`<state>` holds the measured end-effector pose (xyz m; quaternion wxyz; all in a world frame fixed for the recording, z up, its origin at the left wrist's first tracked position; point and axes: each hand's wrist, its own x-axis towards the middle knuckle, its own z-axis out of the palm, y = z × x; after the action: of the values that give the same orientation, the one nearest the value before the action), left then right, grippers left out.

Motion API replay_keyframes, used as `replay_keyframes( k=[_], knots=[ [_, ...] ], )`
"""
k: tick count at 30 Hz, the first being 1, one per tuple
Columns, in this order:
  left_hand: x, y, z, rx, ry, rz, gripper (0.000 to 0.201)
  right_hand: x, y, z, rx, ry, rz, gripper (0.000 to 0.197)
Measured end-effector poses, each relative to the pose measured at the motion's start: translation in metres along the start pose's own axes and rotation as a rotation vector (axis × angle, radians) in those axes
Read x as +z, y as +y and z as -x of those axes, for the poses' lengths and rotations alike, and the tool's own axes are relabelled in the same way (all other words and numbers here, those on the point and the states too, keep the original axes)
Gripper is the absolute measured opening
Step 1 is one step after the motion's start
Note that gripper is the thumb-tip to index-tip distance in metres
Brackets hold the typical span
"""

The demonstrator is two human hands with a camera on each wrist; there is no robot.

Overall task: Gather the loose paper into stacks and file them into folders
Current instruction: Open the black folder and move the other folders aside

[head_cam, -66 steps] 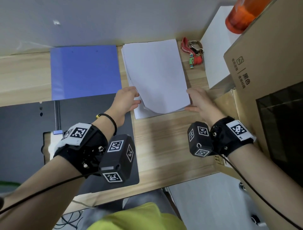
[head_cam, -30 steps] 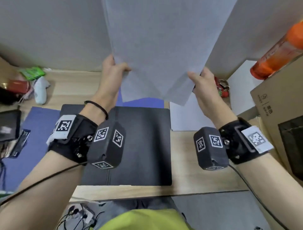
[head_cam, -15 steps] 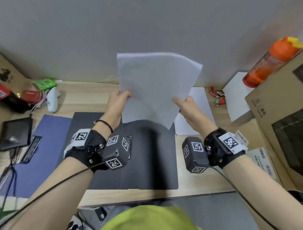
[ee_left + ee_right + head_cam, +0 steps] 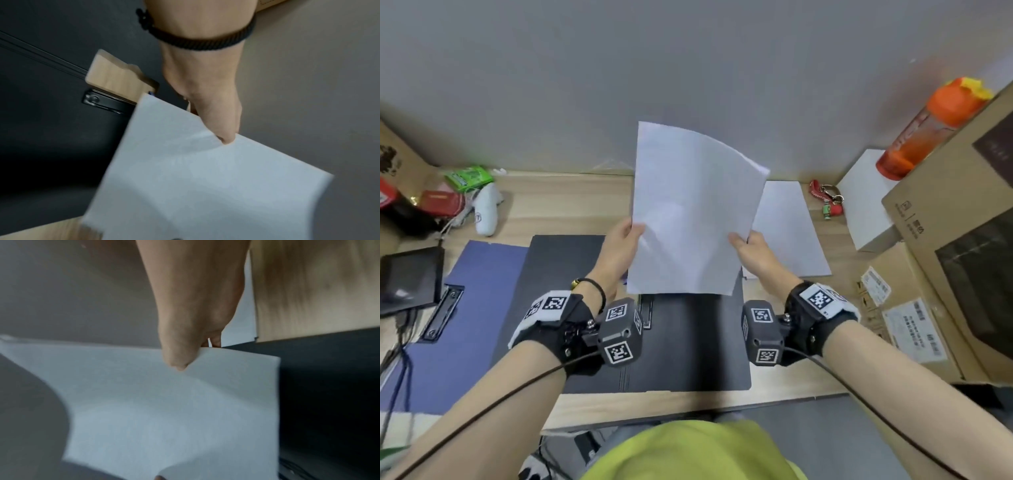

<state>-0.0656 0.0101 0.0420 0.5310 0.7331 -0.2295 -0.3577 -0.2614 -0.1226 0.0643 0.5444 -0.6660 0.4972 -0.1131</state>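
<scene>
A stack of white paper [image 4: 691, 212] stands upright over the open black folder [image 4: 681, 342], its lower edge at the folder's top near the clip. My left hand [image 4: 625, 240] pinches its left edge, and my right hand [image 4: 748, 245] pinches its right edge. The left wrist view has the thumb on the paper [image 4: 205, 186] with the black folder [image 4: 51, 129] behind. In the right wrist view the thumb presses on the paper [image 4: 164, 410]. More white paper [image 4: 791, 236] lies flat on the desk to the right. A blue folder [image 4: 465, 308] lies open at the left.
Cardboard boxes [image 4: 945, 240] and a white box [image 4: 866, 202] crowd the right side, with an orange bottle [image 4: 928, 130] on top. Red keys [image 4: 827, 198] lie by the wall. A white controller [image 4: 486, 209], snack packs [image 4: 469, 178] and a dark screen [image 4: 410, 274] sit at the left.
Both hands lifted the stack off the desk, raised it high, then brought it down and left over the black folder. It now stands squarer, its lower edge at the folder.
</scene>
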Motion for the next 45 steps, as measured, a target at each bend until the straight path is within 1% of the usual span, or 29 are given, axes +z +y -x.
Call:
replay_keyframes(
  k=[2,4,5,7,8,10,11,12,15,17,18,19,20,21,23,27,32,36,39,40,43,45],
  knots=[
    [-0.001,0.006,-0.006,0.016,-0.023,-0.080,0.027,-0.014,-0.006,-0.005,-0.042,-0.035,0.110,0.034],
    [0.000,0.000,-0.010,-0.036,-0.030,-0.150,0.024,-0.024,0.001,-0.011,-0.071,-0.092,0.248,0.029],
    [0.001,-0.008,-0.011,-0.093,-0.013,-0.150,0.021,-0.027,0.009,-0.012,-0.061,-0.104,0.277,0.027],
    [0.004,-0.030,-0.006,-0.223,0.035,-0.174,0.013,-0.027,0.031,-0.010,0.008,-0.104,0.252,0.028],
    [0.005,-0.043,-0.002,-0.284,0.033,-0.222,0.012,-0.026,0.042,-0.006,0.058,-0.101,0.221,0.027],
    [0.008,-0.068,0.006,-0.372,-0.024,-0.346,0.016,-0.021,0.068,0.005,0.170,-0.121,0.203,0.023],
    [0.009,-0.078,0.009,-0.382,-0.045,-0.448,0.021,-0.018,0.081,0.010,0.219,-0.136,0.202,0.023],
    [0.012,-0.084,0.015,-0.362,-0.054,-0.560,0.026,-0.015,0.092,0.015,0.253,-0.146,0.200,0.026],
    [0.018,-0.094,0.026,-0.248,-0.077,-0.864,0.033,-0.005,0.118,0.025,0.310,-0.151,0.188,0.039],
    [0.023,-0.092,0.030,-0.218,-0.090,-1.015,0.034,0.000,0.127,0.031,0.327,-0.145,0.159,0.040],
    [0.026,-0.089,0.031,-0.211,-0.095,-1.072,0.035,0.002,0.131,0.033,0.336,-0.135,0.143,0.038],
    [0.028,-0.087,0.031,-0.219,-0.100,-1.109,0.035,0.005,0.136,0.034,0.336,-0.125,0.134,0.032],
    [0.030,-0.085,0.030,-0.225,-0.105,-1.124,0.034,0.008,0.138,0.034,0.342,-0.120,0.121,0.023],
    [0.032,-0.083,0.028,-0.226,-0.107,-1.123,0.033,0.010,0.140,0.033,0.341,-0.120,0.109,0.018],
    [0.036,-0.080,0.026,-0.227,-0.124,-1.108,0.033,0.013,0.143,0.031,0.340,-0.114,0.095,0.022],
    [0.035,-0.076,0.024,-0.248,-0.158,-1.115,0.046,0.017,0.146,0.024,0.270,-0.130,0.056,0.037],
    [0.032,-0.072,0.023,-0.228,-0.178,-1.078,0.054,0.019,0.147,0.018,0.210,-0.124,-0.011,0.039],
    [0.033,-0.064,0.016,-0.281,-0.184,-1.123,0.052,0.022,0.153,0.011,0.170,-0.125,-0.033,0.045],
    [0.036,-0.062,0.013,-0.296,-0.155,-1.116,0.034,0.023,0.158,0.007,0.160,-0.102,-0.054,0.044],
    [0.035,-0.063,0.012,-0.304,-0.149,-1.101,0.035,0.023,0.160,0.007,0.156,-0.096,-0.070,0.044],
    [0.027,-0.071,0.011,-0.341,-0.137,-1.024,0.057,0.023,0.163,0.006,0.166,-0.097,-0.136,0.040],
    [0.021,-0.074,0.012,-0.356,-0.139,-0.951,0.060,0.023,0.163,0.006,0.183,-0.102,-0.188,0.032]
  ],
)
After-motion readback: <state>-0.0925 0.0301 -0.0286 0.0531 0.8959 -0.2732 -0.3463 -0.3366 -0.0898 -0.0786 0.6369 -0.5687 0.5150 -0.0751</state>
